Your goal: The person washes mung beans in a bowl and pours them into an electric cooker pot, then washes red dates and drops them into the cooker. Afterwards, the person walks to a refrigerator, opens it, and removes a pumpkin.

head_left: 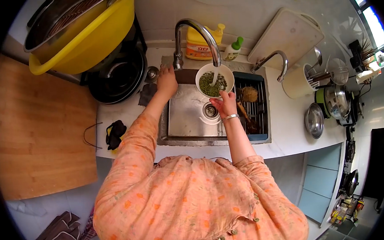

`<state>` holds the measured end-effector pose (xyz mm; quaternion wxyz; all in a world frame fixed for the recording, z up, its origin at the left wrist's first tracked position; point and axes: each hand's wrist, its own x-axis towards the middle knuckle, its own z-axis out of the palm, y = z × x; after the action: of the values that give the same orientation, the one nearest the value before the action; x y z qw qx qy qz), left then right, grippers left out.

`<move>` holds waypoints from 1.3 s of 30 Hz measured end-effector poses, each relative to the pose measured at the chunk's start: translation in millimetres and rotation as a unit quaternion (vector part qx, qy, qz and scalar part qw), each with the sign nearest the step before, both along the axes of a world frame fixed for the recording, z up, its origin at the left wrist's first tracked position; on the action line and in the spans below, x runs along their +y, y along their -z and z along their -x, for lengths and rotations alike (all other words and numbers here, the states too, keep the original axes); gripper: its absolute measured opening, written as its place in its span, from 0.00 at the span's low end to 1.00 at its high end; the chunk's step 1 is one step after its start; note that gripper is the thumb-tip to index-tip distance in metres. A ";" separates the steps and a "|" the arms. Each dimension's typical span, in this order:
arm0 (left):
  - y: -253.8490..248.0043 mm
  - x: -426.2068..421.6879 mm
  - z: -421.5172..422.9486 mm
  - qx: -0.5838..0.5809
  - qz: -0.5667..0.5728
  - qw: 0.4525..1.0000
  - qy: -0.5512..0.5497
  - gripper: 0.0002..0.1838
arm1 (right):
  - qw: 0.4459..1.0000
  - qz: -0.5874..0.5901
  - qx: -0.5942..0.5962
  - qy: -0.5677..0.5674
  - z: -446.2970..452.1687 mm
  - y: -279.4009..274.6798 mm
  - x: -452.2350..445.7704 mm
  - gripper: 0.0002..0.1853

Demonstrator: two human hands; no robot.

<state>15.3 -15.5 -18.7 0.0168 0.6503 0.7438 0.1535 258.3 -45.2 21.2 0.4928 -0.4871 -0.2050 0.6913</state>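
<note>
My right hand [226, 104] grips the near rim of a white bowl [223, 71], holding it over the sink [187, 116]. Small green beans [207, 84], which look like mung beans, lie in the bowl. A stream of water [216, 77] falls into it from the tall chrome faucet [196, 24]. At the left side of the faucet's base is my left hand [167, 82], its fingers together and bent. Whatever lies under those fingers, perhaps the faucet's lever, is hidden.
A dark-framed drain rack [265, 109] with a scrubber [249, 94] and a wooden-handled brush [243, 111] fills the sink's right side. Behind stand a yellow detergent jug [198, 45] and a green-capped bottle [233, 50]. A black pan [118, 76] is left, a metal bowl [314, 121] right.
</note>
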 end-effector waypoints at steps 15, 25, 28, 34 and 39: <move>-98.3 -10.1 -81.9 -0.010 0.195 0.907 0.373 0.09 | 1.000 0.006 0.003 -0.013 0.5 1.3 -11.2 0.18; -57.6 6.5 -96.8 -0.101 0.176 0.901 0.384 0.16 | 0.998 0.023 0.045 -0.029 4.2 14.1 -16.7 0.21; -69.3 5.1 -90.8 -0.112 0.135 0.899 0.400 0.12 | 0.998 0.025 0.051 -0.039 3.9 16.0 -15.3 0.22; -76.2 12.0 -41.1 -0.172 0.056 0.952 0.247 0.09 | 0.998 0.019 0.040 -0.038 2.2 18.7 -12.8 0.24; -11.3 21.6 6.9 -0.082 0.056 0.983 0.155 0.11 | 0.998 0.024 0.031 -0.043 -0.9 17.6 -16.3 0.24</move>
<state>8.4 6.1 -7.5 0.1378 0.7413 0.6372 0.1598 259.2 -61.5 3.6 0.4572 -0.4677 -0.1936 0.7313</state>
